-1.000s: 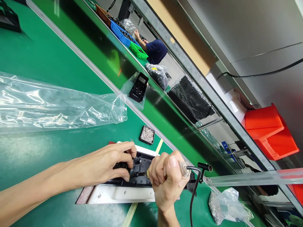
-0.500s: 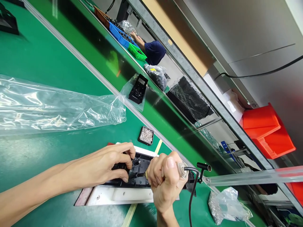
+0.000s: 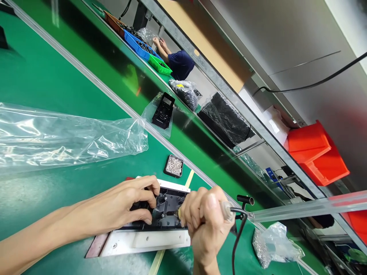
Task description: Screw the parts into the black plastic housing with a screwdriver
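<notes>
A black plastic housing (image 3: 169,206) lies in a white fixture (image 3: 143,241) on the green mat. Bent over the housing's left part, my left hand (image 3: 134,202) touches it with curled fingertips; whether it grips a part there is hidden. My right hand (image 3: 205,217) is wrapped round a corded tool (image 3: 228,211), whose pale end and black cable show beside the thumb. The tool's tip is hidden near the housing's right part. Just beyond the fixture stands a small black tray (image 3: 174,166) of tiny metal pieces.
A clear plastic bag (image 3: 71,137) covers the mat at left. A black part (image 3: 163,110) rests on plastic beyond the rail (image 3: 114,95). At right are a bag of small pieces (image 3: 269,244) and red bins (image 3: 318,152). A person (image 3: 179,63) works across the bench.
My right hand with the corded tool has shifted slightly right and down. My left hand stays over the housing. The whole view has moved a little, and the far person's hands have risen slightly.
</notes>
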Motion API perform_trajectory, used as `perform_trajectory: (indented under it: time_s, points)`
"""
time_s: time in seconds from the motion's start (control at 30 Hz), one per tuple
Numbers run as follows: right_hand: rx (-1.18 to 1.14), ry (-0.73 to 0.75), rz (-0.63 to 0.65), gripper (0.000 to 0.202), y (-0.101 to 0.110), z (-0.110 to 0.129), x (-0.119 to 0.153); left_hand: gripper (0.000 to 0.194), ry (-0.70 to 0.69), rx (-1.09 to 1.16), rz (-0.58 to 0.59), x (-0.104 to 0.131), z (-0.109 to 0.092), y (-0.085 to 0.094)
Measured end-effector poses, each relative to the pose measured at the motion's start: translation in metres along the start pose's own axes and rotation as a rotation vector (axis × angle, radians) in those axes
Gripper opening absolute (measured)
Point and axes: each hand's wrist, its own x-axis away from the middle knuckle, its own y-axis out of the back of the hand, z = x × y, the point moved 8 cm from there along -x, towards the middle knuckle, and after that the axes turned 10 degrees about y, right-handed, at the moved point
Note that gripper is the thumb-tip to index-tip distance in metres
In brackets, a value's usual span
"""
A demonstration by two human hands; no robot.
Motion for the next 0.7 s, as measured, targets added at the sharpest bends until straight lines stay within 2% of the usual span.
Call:
perform_trajectory:
  time_s: [0.1, 0.23, 0.53, 0.7]
  points:
    - [0.013, 0.025, -0.045, 0.057, 0.006, 0.014, -0.007, 0.01, 0.028, -0.018, -0.003, 0.001, 0.002, 0.001]
    - [0.023, 0.03, -0.064, 0.058, 0.01, 0.02, -0.011, 0.013, 0.033, -0.041, -0.008, 0.004, -0.003, 0.004]
    - [-0.078, 0.0, -0.051, 0.056, 0.007, -0.003, 0.002, 0.018, 0.003, -0.078, -0.017, 0.007, 0.008, 0.003]
    - [-0.104, -0.019, -0.051, 0.055, 0.009, -0.012, 0.004, 0.018, -0.01, -0.08, -0.048, 0.008, 0.008, 0.004]
